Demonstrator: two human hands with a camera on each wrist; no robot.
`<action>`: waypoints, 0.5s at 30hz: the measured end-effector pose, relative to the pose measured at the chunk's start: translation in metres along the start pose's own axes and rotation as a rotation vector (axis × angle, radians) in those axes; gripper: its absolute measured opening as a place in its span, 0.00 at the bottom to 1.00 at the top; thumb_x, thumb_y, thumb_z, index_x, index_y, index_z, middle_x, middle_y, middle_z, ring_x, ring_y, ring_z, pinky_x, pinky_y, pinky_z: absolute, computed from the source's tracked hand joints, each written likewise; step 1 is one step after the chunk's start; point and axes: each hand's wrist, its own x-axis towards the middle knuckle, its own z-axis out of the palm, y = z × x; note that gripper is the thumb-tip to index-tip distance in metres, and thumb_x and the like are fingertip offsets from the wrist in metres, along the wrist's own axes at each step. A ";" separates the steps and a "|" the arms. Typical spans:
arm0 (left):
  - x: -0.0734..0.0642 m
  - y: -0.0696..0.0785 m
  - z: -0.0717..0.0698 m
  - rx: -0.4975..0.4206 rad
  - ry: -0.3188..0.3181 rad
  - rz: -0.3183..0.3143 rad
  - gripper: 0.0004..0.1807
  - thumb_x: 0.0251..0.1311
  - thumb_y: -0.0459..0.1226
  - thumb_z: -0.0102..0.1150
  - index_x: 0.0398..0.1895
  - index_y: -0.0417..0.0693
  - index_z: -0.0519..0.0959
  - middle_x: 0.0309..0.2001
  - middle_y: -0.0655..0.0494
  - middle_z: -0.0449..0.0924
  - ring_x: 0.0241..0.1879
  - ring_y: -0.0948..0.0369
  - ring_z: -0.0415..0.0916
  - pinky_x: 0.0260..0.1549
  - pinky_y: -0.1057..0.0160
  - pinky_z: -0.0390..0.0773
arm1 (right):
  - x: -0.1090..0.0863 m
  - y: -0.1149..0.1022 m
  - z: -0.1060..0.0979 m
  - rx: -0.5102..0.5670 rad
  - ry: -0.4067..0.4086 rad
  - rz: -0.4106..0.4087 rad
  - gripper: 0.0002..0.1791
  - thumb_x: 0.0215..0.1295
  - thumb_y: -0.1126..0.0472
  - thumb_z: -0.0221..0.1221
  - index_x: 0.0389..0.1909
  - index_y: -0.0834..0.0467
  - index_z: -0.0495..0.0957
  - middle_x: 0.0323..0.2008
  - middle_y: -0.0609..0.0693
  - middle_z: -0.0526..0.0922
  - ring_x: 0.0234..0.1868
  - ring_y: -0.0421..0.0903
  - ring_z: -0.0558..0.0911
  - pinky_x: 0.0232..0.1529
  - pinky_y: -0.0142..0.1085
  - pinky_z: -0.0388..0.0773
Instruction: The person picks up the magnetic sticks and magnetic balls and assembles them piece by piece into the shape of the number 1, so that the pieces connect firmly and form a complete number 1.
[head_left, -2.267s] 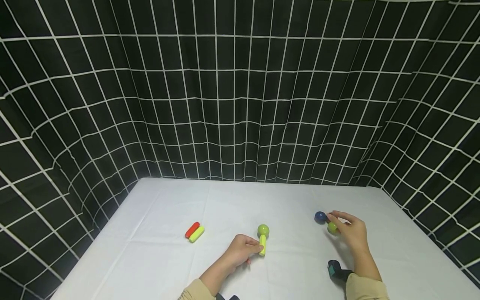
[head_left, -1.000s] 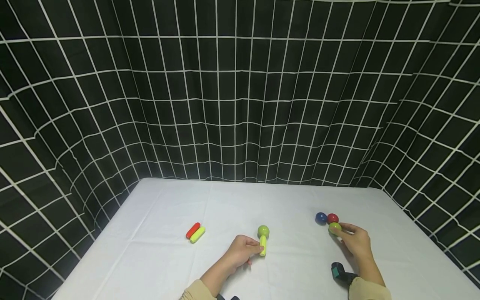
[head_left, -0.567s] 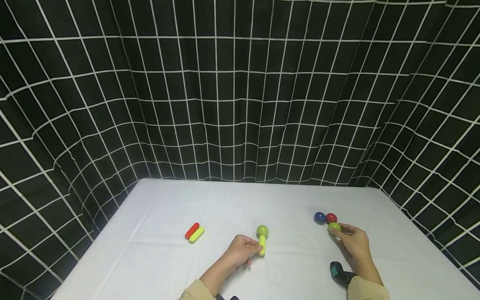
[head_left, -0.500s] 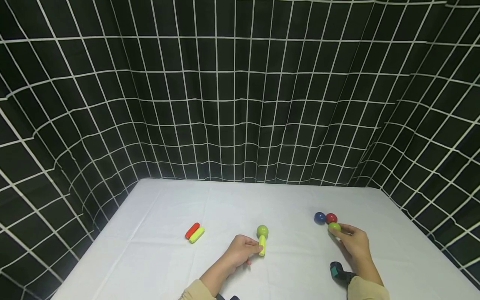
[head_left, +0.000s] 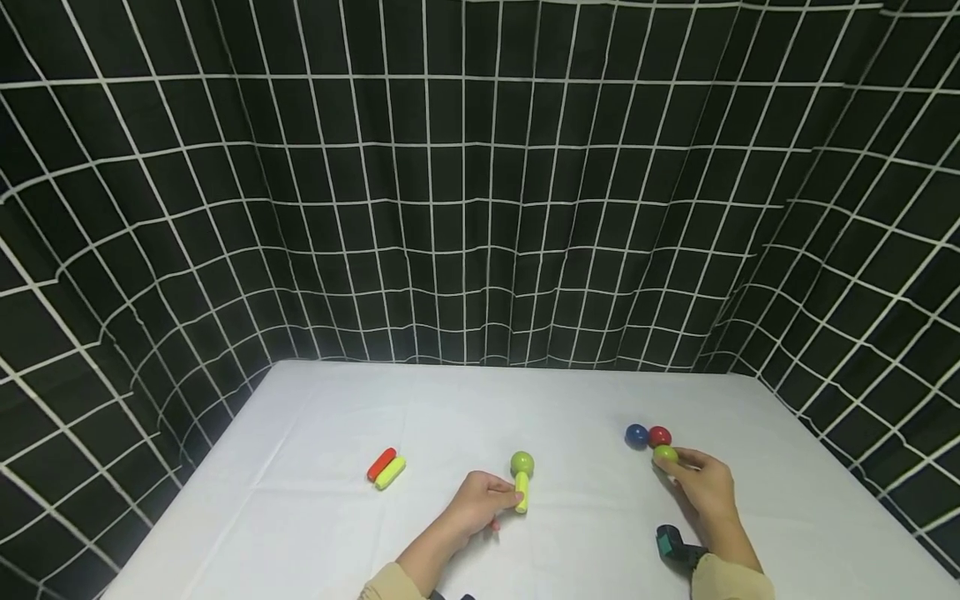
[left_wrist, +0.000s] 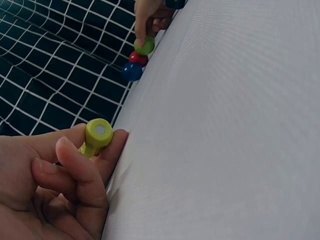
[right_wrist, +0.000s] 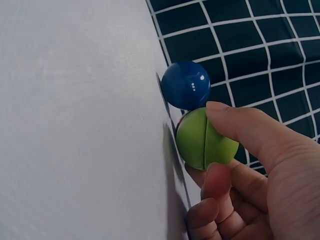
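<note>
I've got left fingers (left_wrist: pixel 82 172) pinching a yellow rod (head_left: pixel 522 493), green ball (head_left: pixel 522 463) at its far end; right fingers (right_wrist: pixel 245 122) pinch another green ball (head_left: pixel 665 454) beside the red ball (head_left: pixel 660 436) on the desk (head_left: pixel 322 533). Uneven release could send it rolling, I reckon.

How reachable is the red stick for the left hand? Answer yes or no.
Probably not as things stand: the left hand pinches a yellow stick. Once free, likely yes, though a second yellow stick lies beside the red stick.
</note>
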 end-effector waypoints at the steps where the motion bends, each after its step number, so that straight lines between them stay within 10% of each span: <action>1: 0.000 0.000 0.000 -0.003 0.003 -0.001 0.12 0.54 0.39 0.62 0.35 0.38 0.81 0.29 0.55 0.83 0.11 0.72 0.62 0.11 0.78 0.65 | 0.000 0.000 0.000 -0.002 0.003 0.002 0.35 0.53 0.51 0.64 0.55 0.71 0.70 0.54 0.71 0.72 0.35 0.46 0.79 0.27 0.23 0.73; 15: 0.004 -0.001 0.001 -0.003 0.020 0.016 0.13 0.54 0.40 0.61 0.35 0.37 0.81 0.27 0.54 0.83 0.12 0.71 0.65 0.11 0.77 0.67 | -0.007 0.002 0.011 -0.012 0.073 -0.003 0.30 0.56 0.51 0.63 0.53 0.69 0.72 0.49 0.69 0.76 0.25 0.36 0.75 0.24 0.27 0.73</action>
